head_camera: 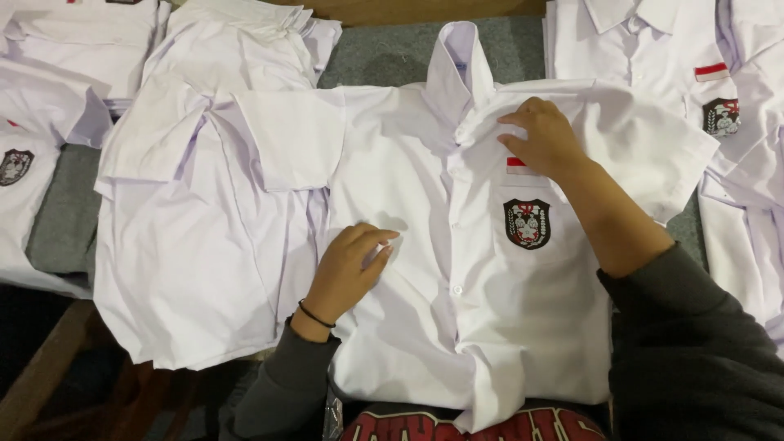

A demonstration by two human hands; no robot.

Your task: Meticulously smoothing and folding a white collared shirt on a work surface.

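Head view: white shirt (425, 269) lying face up, centre of grey table (384, 53), collar far. Left hand (347, 269) pressing left front panel, fingers curled together. Right hand (543, 139) resting near collar, fingers loosely spread, flat on cloth. Risk: placket shifting, creasing near badge (527, 223), if either hand dragging cloth sideways.
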